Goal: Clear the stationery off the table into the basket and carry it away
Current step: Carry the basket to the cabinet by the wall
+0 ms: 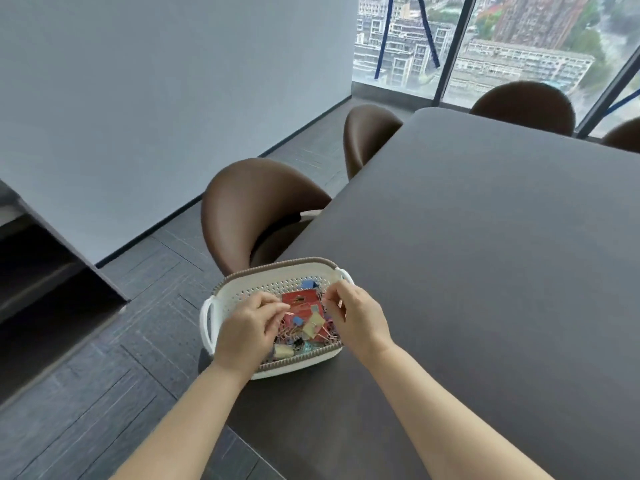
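A white perforated basket (277, 271) with a brown rim and white side handles sits at the near left corner of the dark table (485, 254). It holds a red packet (299, 301), coloured binder clips (313, 323) and pink paper clips. My left hand (246, 332) hovers over the basket's left half, fingers pinched, perhaps on thin pink clips. My right hand (356, 320) is over the right rim, fingertips also pinched together; whether it holds anything is unclear.
Brown chairs stand along the table's left side (249, 209), (367, 136) and far end (523, 105). A dark wooden floor and a grey wall lie to the left, a dark cabinet (52, 271) at far left. Large windows are behind.
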`<state>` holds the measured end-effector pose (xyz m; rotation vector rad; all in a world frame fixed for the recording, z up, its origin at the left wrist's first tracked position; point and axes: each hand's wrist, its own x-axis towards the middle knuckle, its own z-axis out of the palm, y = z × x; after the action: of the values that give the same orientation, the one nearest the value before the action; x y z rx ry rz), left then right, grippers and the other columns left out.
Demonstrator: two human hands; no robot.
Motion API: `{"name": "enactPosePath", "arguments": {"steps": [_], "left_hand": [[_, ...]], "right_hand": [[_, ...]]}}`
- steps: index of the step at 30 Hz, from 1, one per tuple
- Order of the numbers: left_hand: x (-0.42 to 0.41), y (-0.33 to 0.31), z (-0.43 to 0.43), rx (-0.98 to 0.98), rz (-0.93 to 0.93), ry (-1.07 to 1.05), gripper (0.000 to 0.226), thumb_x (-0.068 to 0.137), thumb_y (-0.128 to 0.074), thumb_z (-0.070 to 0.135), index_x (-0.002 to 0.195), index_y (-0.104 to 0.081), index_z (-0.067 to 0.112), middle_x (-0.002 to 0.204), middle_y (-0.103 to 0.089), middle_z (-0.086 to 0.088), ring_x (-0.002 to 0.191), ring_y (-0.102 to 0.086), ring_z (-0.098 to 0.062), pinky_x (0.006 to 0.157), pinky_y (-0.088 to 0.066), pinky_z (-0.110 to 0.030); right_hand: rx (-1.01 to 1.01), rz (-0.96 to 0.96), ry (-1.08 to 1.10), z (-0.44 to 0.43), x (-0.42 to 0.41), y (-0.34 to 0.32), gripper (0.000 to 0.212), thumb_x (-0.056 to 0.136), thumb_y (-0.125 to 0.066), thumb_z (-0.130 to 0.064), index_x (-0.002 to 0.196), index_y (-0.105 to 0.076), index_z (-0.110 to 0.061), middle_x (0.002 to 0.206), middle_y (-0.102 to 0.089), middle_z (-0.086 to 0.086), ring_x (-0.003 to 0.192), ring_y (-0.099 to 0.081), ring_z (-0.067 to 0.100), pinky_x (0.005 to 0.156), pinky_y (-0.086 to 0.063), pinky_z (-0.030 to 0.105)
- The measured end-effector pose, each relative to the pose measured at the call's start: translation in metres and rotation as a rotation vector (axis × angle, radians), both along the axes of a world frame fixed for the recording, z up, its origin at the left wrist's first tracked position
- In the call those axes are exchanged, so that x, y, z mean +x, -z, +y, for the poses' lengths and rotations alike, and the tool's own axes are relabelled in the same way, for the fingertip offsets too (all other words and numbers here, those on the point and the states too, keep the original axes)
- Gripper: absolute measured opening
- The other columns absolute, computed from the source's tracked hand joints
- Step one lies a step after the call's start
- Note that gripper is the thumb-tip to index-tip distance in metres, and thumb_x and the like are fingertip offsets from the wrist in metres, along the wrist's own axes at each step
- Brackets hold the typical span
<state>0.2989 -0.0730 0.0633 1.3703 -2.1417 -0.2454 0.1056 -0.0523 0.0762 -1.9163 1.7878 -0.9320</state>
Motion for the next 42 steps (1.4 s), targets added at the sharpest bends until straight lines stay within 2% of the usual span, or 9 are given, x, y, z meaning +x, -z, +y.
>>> {"name": "enactPosePath", "arguments": {"steps": [2, 6, 8, 12, 15, 19, 22, 33, 42], "left_hand": [[0.018, 0.006, -0.007, -0.02, -0.152, 0.005, 0.016, 0.082, -0.061, 0.026, 0.087, -0.075, 0.019, 0.097, -0.068, -0.002, 0.086, -0.061, -0.025, 0.071, -0.053, -0.043], [0.044, 0.009, -0.012, 0.025, -0.215, -0.076, 0.042, 0.084, -0.039, 0.041, 0.103, -0.07, 0.021, 0.116, -0.062, -0.003, 0.109, -0.049, -0.024, 0.089, -0.042, -0.047], [0.053, 0.011, -0.012, 0.068, -0.228, -0.124, 0.047, 0.083, -0.039, 0.042, 0.114, -0.064, 0.018, 0.123, -0.057, -0.007, 0.116, -0.043, -0.026, 0.094, -0.04, -0.048], [0.062, 0.014, -0.007, 0.224, -0.231, -0.249, 0.062, 0.085, -0.056, 0.038, 0.137, -0.039, 0.009, 0.142, -0.037, -0.016, 0.129, -0.035, -0.032, 0.105, -0.03, -0.044], [0.062, 0.01, 0.0, 0.414, -0.078, -0.348, 0.074, 0.088, -0.056, 0.035, 0.144, -0.017, 0.006, 0.148, -0.024, -0.013, 0.135, -0.027, -0.026, 0.109, -0.027, -0.036], [0.06, 0.002, 0.008, 0.56, -0.032, -0.482, 0.042, 0.094, -0.046, 0.028, 0.126, -0.035, 0.003, 0.117, -0.053, -0.015, 0.091, -0.056, -0.024, 0.074, -0.05, -0.034], [0.058, 0.001, 0.012, 0.578, -0.096, -0.499, 0.028, 0.097, -0.039, 0.025, 0.112, -0.04, 0.003, 0.094, -0.058, -0.012, 0.071, -0.05, -0.02, 0.05, -0.037, -0.025], [0.065, -0.013, 0.021, 0.474, -0.111, -0.617, 0.023, 0.099, -0.031, 0.019, 0.112, -0.039, 0.002, 0.076, -0.055, -0.006, 0.061, -0.049, -0.02, 0.045, -0.031, -0.026], [0.164, -0.028, 0.019, 0.359, 0.012, -0.763, 0.034, 0.099, -0.033, 0.022, 0.128, -0.034, 0.004, 0.059, -0.045, 0.002, 0.045, -0.04, -0.011, 0.039, -0.028, -0.023]], "right_hand": [[0.001, 0.11, 0.01, -0.009, 0.013, 0.008, 0.012, 0.09, -0.057, -0.024, 0.091, -0.064, -0.014, 0.094, -0.059, -0.005, 0.09, -0.05, 0.014, 0.068, -0.041, 0.026], [-0.09, 0.155, 0.07, -0.012, 0.024, 0.014, 0.021, 0.09, -0.053, -0.029, 0.085, -0.067, -0.015, 0.085, -0.065, -0.004, 0.081, -0.057, 0.018, 0.064, -0.049, 0.031], [-0.122, 0.196, 0.124, -0.012, 0.024, 0.013, 0.019, 0.091, -0.051, -0.027, 0.093, -0.068, -0.018, 0.092, -0.069, -0.004, 0.087, -0.057, 0.022, 0.076, -0.051, 0.04], [0.144, 0.246, 0.23, -0.014, 0.015, 0.01, 0.046, 0.091, -0.052, -0.033, 0.134, -0.041, -0.025, 0.14, -0.04, -0.005, 0.129, -0.03, 0.02, 0.107, -0.027, 0.039], [0.375, 0.125, 0.271, -0.017, 0.005, 0.006, 0.055, 0.092, -0.049, -0.032, 0.141, -0.025, -0.02, 0.141, -0.041, 0.002, 0.124, -0.041, 0.023, 0.099, -0.037, 0.038], [0.531, 0.108, 0.27, -0.024, -0.004, 0.009, 0.022, 0.097, -0.034, -0.028, 0.11, -0.037, -0.011, 0.088, -0.059, 0.01, 0.074, -0.057, 0.027, 0.065, -0.048, 0.037], [0.511, 0.074, 0.254, -0.024, -0.006, 0.013, 0.02, 0.099, -0.028, -0.029, 0.092, -0.032, -0.01, 0.073, -0.052, 0.007, 0.065, -0.05, 0.025, 0.059, -0.04, 0.035], [0.436, 0.087, 0.213, -0.029, 0.012, 0.0, 0.029, 0.1, -0.024, -0.031, 0.09, -0.038, -0.008, 0.08, -0.052, 0.008, 0.073, -0.05, 0.027, 0.06, -0.037, 0.034], [0.308, 0.13, 0.027, -0.079, 0.115, -0.029, 0.028, 0.099, -0.026, -0.033, 0.098, -0.043, -0.011, 0.084, -0.056, 0.008, 0.078, -0.054, 0.027, 0.066, -0.047, 0.037]]}}
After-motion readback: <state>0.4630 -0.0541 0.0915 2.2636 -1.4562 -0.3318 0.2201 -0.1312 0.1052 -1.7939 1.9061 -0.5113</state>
